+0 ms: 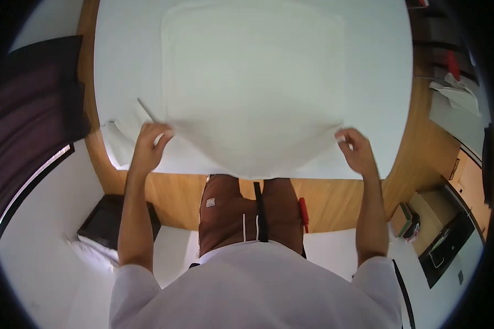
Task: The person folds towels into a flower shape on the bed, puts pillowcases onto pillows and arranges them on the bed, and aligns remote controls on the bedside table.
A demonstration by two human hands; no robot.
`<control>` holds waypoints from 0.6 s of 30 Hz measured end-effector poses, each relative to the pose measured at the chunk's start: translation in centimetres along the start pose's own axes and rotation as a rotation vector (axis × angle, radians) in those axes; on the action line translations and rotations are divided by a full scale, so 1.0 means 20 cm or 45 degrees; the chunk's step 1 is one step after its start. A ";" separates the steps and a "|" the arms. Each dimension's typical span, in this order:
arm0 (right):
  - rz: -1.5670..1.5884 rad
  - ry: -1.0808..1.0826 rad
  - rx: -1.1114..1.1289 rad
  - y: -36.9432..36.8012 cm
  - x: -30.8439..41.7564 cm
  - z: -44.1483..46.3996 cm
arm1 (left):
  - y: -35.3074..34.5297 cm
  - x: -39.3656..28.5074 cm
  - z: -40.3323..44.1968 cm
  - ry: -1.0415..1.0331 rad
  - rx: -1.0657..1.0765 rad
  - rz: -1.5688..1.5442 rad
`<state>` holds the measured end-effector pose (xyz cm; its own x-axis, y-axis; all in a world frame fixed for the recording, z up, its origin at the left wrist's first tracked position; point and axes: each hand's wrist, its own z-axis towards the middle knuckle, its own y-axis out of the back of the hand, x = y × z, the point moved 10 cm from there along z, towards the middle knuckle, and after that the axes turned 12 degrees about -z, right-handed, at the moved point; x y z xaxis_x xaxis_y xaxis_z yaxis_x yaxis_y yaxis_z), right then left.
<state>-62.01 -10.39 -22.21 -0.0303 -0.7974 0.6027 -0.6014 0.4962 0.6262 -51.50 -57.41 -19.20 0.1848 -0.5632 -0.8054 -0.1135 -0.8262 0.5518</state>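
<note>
A white cloth (252,82) lies spread over a white tabletop (384,71), its near edge lifted at both corners and sagging between them. My left hand (151,145) is closed in a pinch on the near left corner. At the near right corner, my right hand (358,151) pinches the cloth between thumb and fingers. Just left of my left hand lies a second piece of white fabric (121,137), bunched and folded. A thin dark strip (144,108) shows beside it.
Wood (329,203) borders the tabletop. A dark curtain (33,109) hangs at left, above a black box (107,219) on the floor. At right are a cardboard box (428,211) and a crumpled white cloth (458,96). My legs (225,219) stand against the near edge.
</note>
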 end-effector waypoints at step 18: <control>0.010 0.096 0.008 -0.75 0.30 1.07 | -0.89 0.19 1.00 -0.312 -0.002 -0.006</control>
<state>-70.22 -29.87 -38.53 0.0251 -0.7654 0.6431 -0.6062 0.4999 0.6185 -68.37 -44.99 -36.38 -0.0568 -0.5452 -0.8364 -0.1116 -0.8290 0.5480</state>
